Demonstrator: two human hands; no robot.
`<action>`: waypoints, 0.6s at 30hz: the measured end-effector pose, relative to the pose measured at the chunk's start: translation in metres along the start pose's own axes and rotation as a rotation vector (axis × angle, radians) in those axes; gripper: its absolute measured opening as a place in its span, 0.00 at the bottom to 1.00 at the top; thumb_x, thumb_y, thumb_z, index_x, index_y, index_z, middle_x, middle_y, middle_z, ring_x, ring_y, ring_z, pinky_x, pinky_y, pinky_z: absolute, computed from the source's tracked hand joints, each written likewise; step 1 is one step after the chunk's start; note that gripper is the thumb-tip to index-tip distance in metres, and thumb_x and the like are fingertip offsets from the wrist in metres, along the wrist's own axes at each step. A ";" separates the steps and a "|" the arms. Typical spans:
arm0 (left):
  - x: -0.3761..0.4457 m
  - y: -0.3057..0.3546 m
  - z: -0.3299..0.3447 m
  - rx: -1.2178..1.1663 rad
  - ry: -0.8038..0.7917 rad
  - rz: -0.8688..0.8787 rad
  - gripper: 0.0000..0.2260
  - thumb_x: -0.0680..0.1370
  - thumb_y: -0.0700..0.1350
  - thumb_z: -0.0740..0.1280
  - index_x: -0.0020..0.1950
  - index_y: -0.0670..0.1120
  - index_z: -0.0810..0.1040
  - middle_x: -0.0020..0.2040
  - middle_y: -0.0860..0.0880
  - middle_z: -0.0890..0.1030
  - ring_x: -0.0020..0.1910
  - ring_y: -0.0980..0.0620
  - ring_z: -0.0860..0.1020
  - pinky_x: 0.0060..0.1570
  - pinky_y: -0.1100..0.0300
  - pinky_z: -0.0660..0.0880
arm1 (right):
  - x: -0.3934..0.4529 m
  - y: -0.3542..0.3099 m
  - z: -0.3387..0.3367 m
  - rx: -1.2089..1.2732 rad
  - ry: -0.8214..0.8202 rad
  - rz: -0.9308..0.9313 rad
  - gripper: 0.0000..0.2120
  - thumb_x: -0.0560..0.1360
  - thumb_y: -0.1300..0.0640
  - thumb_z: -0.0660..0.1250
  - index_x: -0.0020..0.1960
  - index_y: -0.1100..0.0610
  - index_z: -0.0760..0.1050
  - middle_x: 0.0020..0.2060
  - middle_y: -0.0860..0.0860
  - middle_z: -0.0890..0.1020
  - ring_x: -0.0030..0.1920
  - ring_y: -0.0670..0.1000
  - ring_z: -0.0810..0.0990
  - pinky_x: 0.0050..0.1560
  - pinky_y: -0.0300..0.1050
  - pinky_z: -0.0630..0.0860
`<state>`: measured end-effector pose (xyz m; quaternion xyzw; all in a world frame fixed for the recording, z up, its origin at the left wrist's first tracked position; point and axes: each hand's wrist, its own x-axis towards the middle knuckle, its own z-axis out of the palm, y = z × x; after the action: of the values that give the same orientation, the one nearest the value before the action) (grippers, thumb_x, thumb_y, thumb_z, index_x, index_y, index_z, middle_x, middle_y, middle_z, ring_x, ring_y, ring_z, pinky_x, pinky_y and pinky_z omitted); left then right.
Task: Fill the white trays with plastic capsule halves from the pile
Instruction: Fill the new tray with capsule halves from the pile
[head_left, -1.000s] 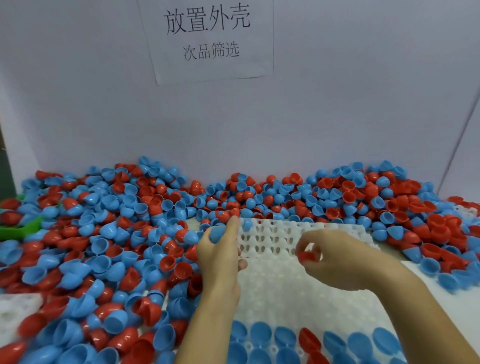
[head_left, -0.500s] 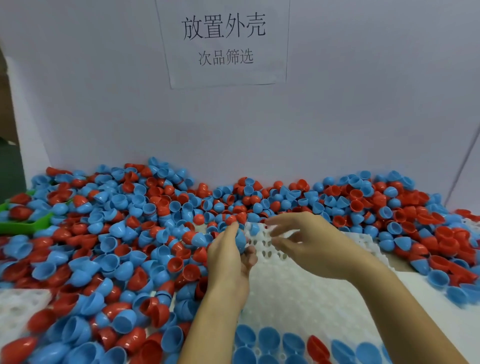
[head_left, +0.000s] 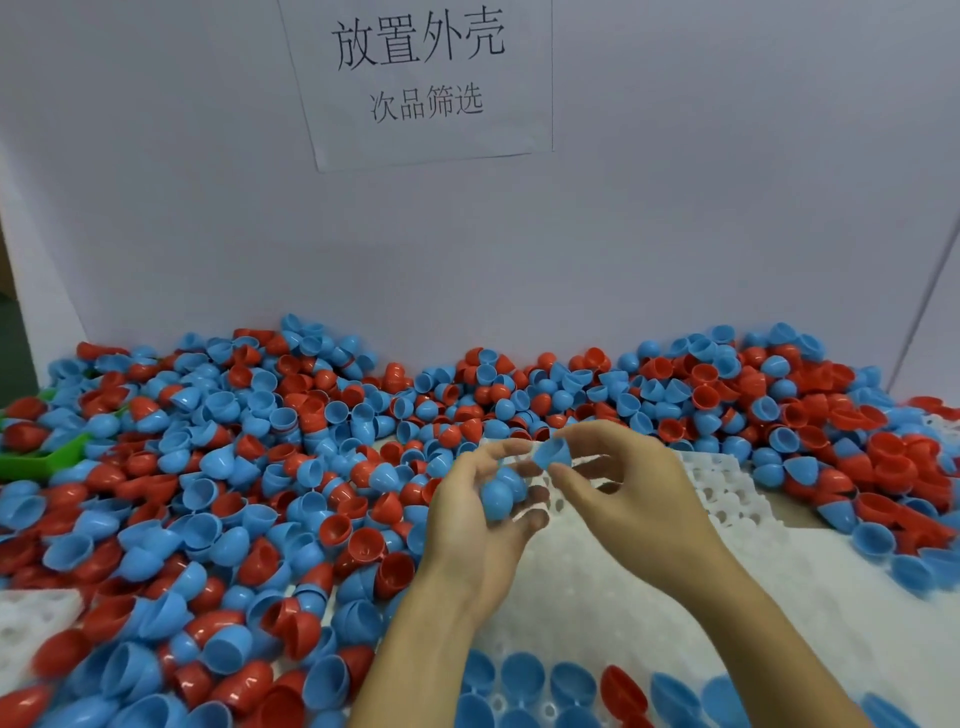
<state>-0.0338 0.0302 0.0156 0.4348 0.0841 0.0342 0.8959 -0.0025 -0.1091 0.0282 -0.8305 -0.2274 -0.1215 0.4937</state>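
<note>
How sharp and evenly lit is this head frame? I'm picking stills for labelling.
Head view: soft, even light, no glare; right hand and its blue capsule half slightly blurred; left hand clearer; the wall's edges bow from wide-angle distortion; sign legible.

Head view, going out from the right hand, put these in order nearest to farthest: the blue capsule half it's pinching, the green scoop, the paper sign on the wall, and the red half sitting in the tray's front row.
1. Blue capsule half: pinched in the right hand.
2. Red half: tray front row, below.
3. Paper sign: wall, above.
4. Green scoop: far left edge.
</note>
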 end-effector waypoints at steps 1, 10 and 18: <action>0.000 0.001 -0.001 -0.044 0.004 -0.008 0.12 0.80 0.40 0.57 0.53 0.39 0.80 0.50 0.39 0.82 0.41 0.48 0.80 0.41 0.56 0.77 | 0.001 0.002 -0.006 -0.004 -0.003 0.031 0.10 0.76 0.55 0.72 0.54 0.44 0.78 0.45 0.38 0.82 0.44 0.39 0.82 0.44 0.33 0.80; 0.012 -0.008 -0.007 0.296 0.249 0.111 0.20 0.74 0.29 0.68 0.57 0.51 0.72 0.60 0.43 0.77 0.56 0.44 0.79 0.55 0.50 0.79 | 0.004 -0.016 -0.064 -0.587 -0.645 0.392 0.05 0.77 0.50 0.70 0.53 0.45 0.78 0.41 0.42 0.83 0.40 0.40 0.83 0.40 0.35 0.79; 0.010 -0.017 -0.010 0.525 0.098 0.010 0.15 0.77 0.36 0.69 0.60 0.50 0.74 0.60 0.47 0.80 0.59 0.48 0.79 0.56 0.55 0.78 | 0.019 -0.040 0.003 0.049 -0.276 -0.005 0.36 0.80 0.62 0.65 0.79 0.43 0.52 0.69 0.32 0.65 0.66 0.37 0.71 0.50 0.20 0.71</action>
<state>-0.0256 0.0288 -0.0050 0.6507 0.1311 0.0368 0.7470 -0.0064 -0.0855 0.0656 -0.8265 -0.2979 -0.0019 0.4776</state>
